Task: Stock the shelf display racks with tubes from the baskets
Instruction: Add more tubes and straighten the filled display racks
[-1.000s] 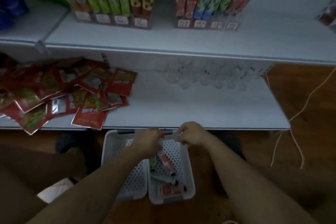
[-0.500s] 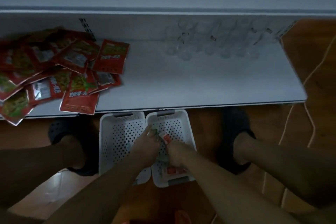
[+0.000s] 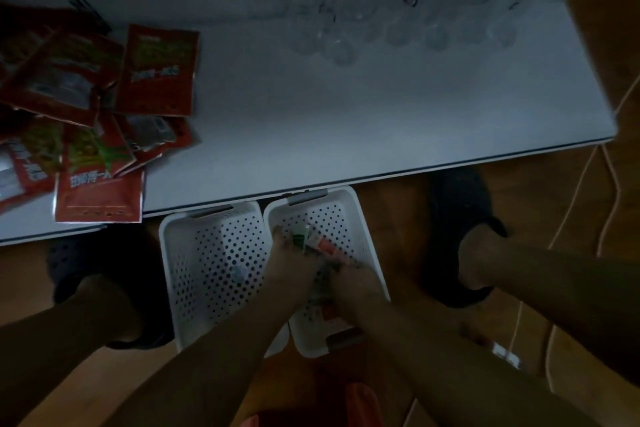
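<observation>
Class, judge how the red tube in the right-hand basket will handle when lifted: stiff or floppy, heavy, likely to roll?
The red tube looks slim, so probably light. It looks straight beside the green tube, so likely fairly stiff. Its white basket should limit rolling.

On the shelf (image 3: 346, 114) lie packets (image 3: 156, 73) at left; before it, left basket (image 3: 214, 253) just beside right basket (image 3: 360, 222)
</observation>
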Tool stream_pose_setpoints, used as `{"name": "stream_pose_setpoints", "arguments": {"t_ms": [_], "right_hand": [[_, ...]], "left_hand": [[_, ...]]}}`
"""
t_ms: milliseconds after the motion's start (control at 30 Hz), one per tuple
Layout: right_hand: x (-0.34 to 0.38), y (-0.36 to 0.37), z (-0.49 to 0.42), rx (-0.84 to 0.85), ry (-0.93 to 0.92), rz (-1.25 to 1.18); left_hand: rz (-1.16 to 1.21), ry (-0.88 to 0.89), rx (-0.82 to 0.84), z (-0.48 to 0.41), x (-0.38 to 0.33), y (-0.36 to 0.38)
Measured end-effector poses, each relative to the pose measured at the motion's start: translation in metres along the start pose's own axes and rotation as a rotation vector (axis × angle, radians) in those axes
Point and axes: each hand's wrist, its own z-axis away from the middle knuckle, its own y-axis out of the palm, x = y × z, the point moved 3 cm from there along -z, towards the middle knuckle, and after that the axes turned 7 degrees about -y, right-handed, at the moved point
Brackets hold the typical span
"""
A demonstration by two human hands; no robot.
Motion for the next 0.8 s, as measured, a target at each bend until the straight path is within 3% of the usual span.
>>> {"name": "stream_pose_setpoints", "arguments": {"t_ms": [33,167,267,400,533,667,800], "right_hand": [[0.000,-0.004,-0.001,0.021,0.029,-0.037],[-0.003,-0.012,-0.008,0.123,0.009,0.019],[-0.003,-0.024,-0.005,0.159,-0.011,0.038],[-0.005,-0.027,0.000,0.200,0.072,-0.396],[-0.007,-0.032,0.007,0.252,0.093,-0.507],[-0.009,-0.049,0.014,0.068,0.115,-0.683],[-0.012,-0.073,0.030,-0.105,0.131,-0.894]], "left_hand": [[0.076,0.074,0.016,0.000,-0.004,-0.005],[0.130,0.035,-0.023,-0.006,-0.002,-0.012],[0.310,0.059,-0.005,-0.010,0.000,-0.016],[0.645,0.017,0.012,-0.010,0.011,-0.029],[0.972,-0.026,0.036,-0.004,0.026,-0.039],[1.270,-0.117,0.072,0.011,0.040,-0.054],[1.384,-0.114,0.075,0.029,0.054,-0.076]]}}
